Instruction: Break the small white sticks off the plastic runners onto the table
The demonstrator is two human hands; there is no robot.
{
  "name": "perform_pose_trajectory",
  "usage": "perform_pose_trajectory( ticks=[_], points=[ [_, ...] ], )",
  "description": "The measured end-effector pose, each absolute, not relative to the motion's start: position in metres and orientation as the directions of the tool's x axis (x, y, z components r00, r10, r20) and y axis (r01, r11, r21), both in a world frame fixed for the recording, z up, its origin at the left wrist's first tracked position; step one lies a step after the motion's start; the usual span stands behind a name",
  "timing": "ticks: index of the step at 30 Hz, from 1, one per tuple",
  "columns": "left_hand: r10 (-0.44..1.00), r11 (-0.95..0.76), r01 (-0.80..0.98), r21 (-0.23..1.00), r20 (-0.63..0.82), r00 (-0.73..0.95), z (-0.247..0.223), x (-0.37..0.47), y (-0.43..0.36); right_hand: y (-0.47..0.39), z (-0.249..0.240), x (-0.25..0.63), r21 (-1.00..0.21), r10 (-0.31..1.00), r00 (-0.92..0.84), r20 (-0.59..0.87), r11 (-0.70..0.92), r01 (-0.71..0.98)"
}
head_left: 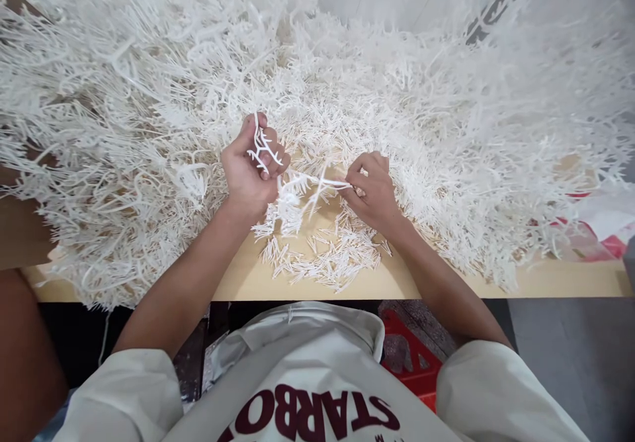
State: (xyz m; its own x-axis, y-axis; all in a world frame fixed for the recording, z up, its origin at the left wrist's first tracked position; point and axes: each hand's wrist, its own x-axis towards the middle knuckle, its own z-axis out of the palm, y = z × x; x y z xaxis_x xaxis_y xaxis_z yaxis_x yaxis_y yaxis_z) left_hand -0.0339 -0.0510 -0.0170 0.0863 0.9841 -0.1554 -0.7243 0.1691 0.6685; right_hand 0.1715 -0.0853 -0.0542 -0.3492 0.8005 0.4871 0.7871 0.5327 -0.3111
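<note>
My left hand (255, 157) is closed around a white branched plastic piece (260, 145), whose forked tips show over the fingers. Across from it, my right hand (370, 187) pinches the end of another white branched piece (322, 182), which stretches toward the left hand. A small bunch of white branched pieces (290, 207) hangs just below and right of my left hand. Short white sticks (332, 257) lie scattered on the wooden table (297, 290) between my forearms.
Large heaps of white branched pieces (124, 131) surround both hands on the left, back and right. Red-and-white plastic bags (595, 233) are at the right end. Below the table edge is a red plastic object (414, 362). Part of another person's limb (30, 356) shows at the lower left.
</note>
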Motion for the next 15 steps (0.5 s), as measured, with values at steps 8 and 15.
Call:
perform_pose_trajectory(
  ticks=[8, 15],
  points=[
    [0.984, 0.146, -0.737, 0.660, -0.175, 0.038, -0.024, -0.036, -0.048, -0.088, -0.049, 0.172, -0.317, 0.725, -0.405, 0.557, 0.636, 0.703],
    [0.988, 0.103, -0.660, 0.744, -0.156, -0.021, -0.035, -0.023, -0.047, -0.088, -0.046, 0.169, -0.603, 0.791, -0.364, 0.492, 0.611, 0.513]
  ],
)
